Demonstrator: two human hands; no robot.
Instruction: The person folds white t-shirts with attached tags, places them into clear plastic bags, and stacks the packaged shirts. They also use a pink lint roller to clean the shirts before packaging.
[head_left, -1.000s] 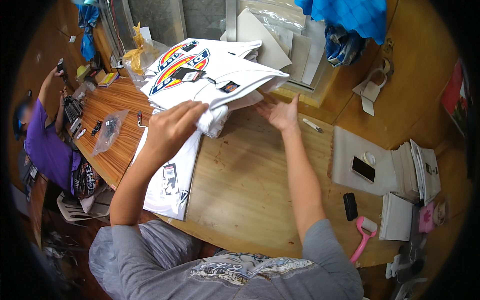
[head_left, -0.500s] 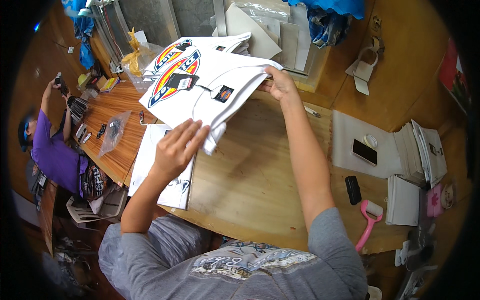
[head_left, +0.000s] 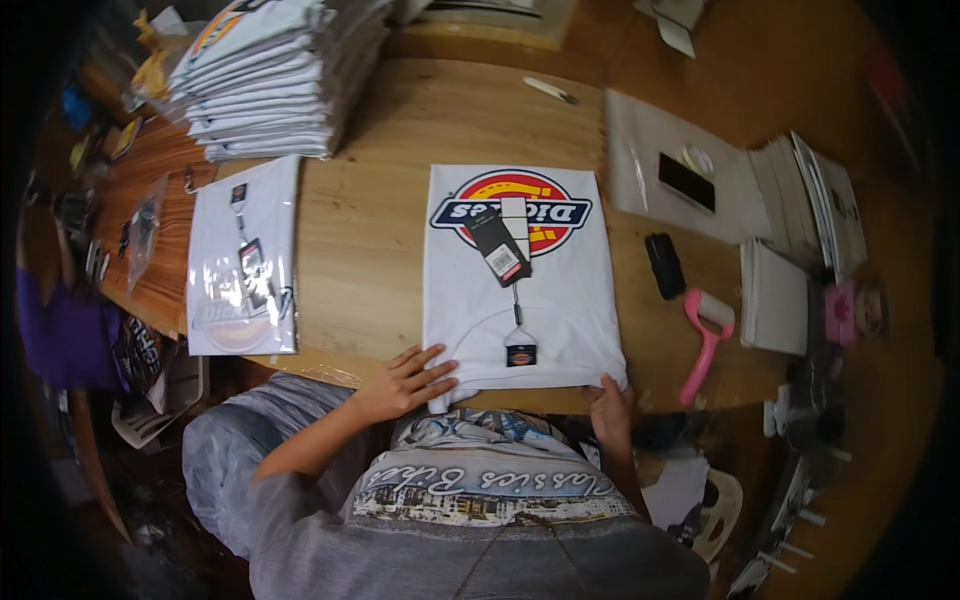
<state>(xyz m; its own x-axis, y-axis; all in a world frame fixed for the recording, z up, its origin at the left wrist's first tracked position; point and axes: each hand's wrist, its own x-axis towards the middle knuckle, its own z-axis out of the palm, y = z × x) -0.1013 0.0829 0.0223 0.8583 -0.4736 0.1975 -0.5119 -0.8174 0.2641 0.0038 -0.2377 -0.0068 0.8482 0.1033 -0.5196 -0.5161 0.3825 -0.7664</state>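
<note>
A folded white T-shirt (head_left: pixel 520 290) lies flat on the table in front of me, its collar toward my body. It has a red, yellow and blue print, a black hang tag (head_left: pixel 498 247) on a cord and a small dark neck label. My left hand (head_left: pixel 405 384) rests at the near left corner, fingers spread and lying on the fabric edge. At the near right corner my right hand (head_left: pixel 610 408) holds the shirt, thumb on top; its other fingers are mostly hidden.
A bagged white T-shirt (head_left: pixel 243 265) lies to the left, and a tall stack of folded shirts (head_left: pixel 265 90) stands behind it. To the right are a black case (head_left: pixel 663 266), a pink lint roller (head_left: pixel 707 345), a phone (head_left: pixel 686 182) and white packages (head_left: pixel 775 300). A person in purple (head_left: pixel 65 335) sits far left.
The folded T-shirt has come from above the stack down onto the table before me and now lies flat. Both hands have moved back toward my body. The view has tilted downward.
</note>
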